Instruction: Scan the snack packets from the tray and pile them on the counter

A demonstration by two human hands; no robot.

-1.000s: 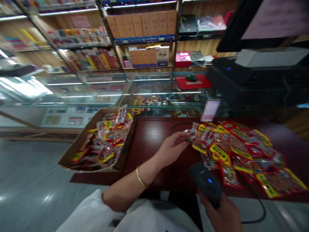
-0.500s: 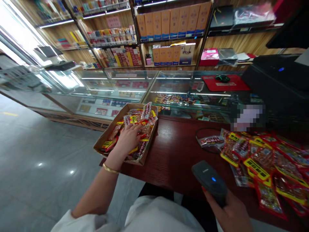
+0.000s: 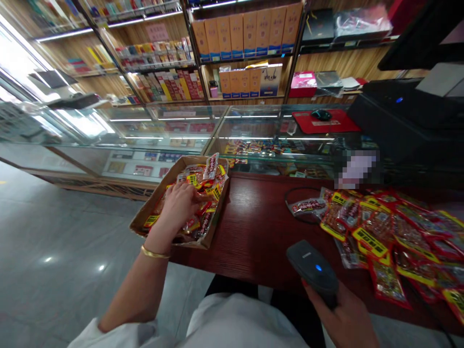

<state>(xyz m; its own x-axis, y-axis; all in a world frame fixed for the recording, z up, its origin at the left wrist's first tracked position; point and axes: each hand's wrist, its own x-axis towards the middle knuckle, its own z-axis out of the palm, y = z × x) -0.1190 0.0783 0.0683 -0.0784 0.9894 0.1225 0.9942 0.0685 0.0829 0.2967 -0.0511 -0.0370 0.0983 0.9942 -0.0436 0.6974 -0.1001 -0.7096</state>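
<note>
My left hand (image 3: 179,207) rests on snack packets inside an open cardboard box (image 3: 214,231) at the counter's left end. Its fingers are bent and a little apart, with no packet visibly gripped; the fingertips are partly hidden. A clear packet with dark red print (image 3: 211,166) lies on top of the pile at the box's far corner. Held in my right hand (image 3: 344,314) is a dark grey barcode scanner (image 3: 313,268) with a blue light, above the counter's front edge. To its right spreads a heap of red and yellow snack packets (image 3: 377,227).
The dark red wooden counter (image 3: 253,217) carries the box and the heap. Behind it runs a glass display case (image 3: 261,123) with a mouse (image 3: 321,114) on a red mat (image 3: 328,124). Dark checkout equipment (image 3: 409,130) stands at the right. A cable (image 3: 286,195) loops beside the heap.
The view has turned slightly right, so the scene sits further left. My left hand has shifted a little within the box, and packets beside it have moved. My right hand still holds the scanner.
</note>
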